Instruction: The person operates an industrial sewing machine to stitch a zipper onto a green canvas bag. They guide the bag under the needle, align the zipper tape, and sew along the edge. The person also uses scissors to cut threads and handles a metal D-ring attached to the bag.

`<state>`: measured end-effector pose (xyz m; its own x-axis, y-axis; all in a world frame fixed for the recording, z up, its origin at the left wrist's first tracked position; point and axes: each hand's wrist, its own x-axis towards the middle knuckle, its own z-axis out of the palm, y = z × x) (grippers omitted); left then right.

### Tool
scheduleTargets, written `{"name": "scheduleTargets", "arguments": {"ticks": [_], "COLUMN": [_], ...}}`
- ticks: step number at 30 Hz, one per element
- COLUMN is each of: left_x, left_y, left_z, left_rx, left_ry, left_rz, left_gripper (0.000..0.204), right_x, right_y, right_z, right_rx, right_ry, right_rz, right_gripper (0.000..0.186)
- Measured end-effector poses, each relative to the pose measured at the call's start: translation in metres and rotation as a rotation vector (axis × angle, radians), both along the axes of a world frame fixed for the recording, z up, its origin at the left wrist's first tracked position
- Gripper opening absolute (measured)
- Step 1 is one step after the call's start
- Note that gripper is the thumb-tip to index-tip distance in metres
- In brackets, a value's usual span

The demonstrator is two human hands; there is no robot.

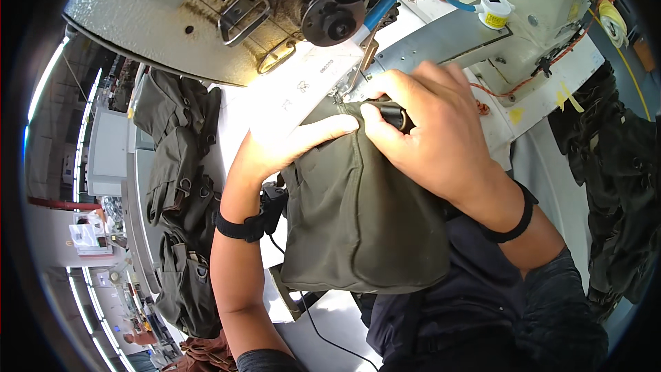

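An olive-green fabric bag (pixel 385 227) hangs below the needle area of a sewing machine (pixel 155 21), a raised seam running down its middle. My left hand (pixel 303 145) holds the bag's upper left part, its thumb laid along the cloth beside the seam. The other left fingers are hidden by the machine's white plate (pixel 303 86). My right hand (pixel 430 131) grips the top right of the bag, thumb and forefinger close to the presser foot (pixel 342 93). Its far fingers are blurred. A dark, rolled edge (pixel 396 116) shows beneath the right hand.
Several similar olive bags (pixel 175 186) are piled at the left, and more dark cloth pieces (pixel 606 186) hang at the right. A blue hose (pixel 385 7) crosses near the machine head. A black cable (pixel 313 324) runs down from my left wristband (pixel 237 227).
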<state>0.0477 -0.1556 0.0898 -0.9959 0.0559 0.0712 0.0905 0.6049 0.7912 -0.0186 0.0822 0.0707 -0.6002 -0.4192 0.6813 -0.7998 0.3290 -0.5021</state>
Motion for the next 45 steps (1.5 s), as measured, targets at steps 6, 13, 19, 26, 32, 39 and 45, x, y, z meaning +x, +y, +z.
{"name": "scheduleTargets", "arguments": {"ticks": [6, 13, 19, 26, 32, 39, 45], "left_x": [0.004, 0.003, 0.004, -0.002, -0.001, 0.002, 0.001], "left_y": [-0.006, -0.008, -0.009, -0.011, -0.017, -0.013, -0.014], "left_z": [0.006, 0.01, 0.012, 0.015, 0.019, 0.017, 0.019], "left_rx": [-0.011, -0.016, -0.022, -0.036, -0.045, -0.043, -0.045], "left_ry": [-0.039, -0.07, -0.085, -0.088, -0.107, -0.104, -0.099], "left_rz": [-0.013, -0.029, -0.032, -0.054, -0.047, -0.049, -0.047], "left_gripper": [0.041, 0.042, 0.042, 0.042, 0.043, 0.044, 0.044], "right_x": [-0.02, -0.028, -0.031, -0.033, -0.027, -0.033, -0.035], "right_y": [-0.004, -0.008, -0.01, -0.006, -0.006, -0.005, -0.007], "right_z": [-0.007, -0.006, -0.003, 0.005, 0.017, 0.004, 0.005], "right_rx": [-0.036, -0.102, -0.098, -0.12, -0.146, -0.042, -0.03], "right_ry": [0.103, -0.035, -0.144, -0.348, -0.44, -0.266, -0.301], "right_rz": [0.047, 0.122, 0.155, 0.259, 0.416, 0.196, 0.217], "right_gripper": [0.013, 0.017, 0.018, 0.019, 0.017, 0.013, 0.012]}}
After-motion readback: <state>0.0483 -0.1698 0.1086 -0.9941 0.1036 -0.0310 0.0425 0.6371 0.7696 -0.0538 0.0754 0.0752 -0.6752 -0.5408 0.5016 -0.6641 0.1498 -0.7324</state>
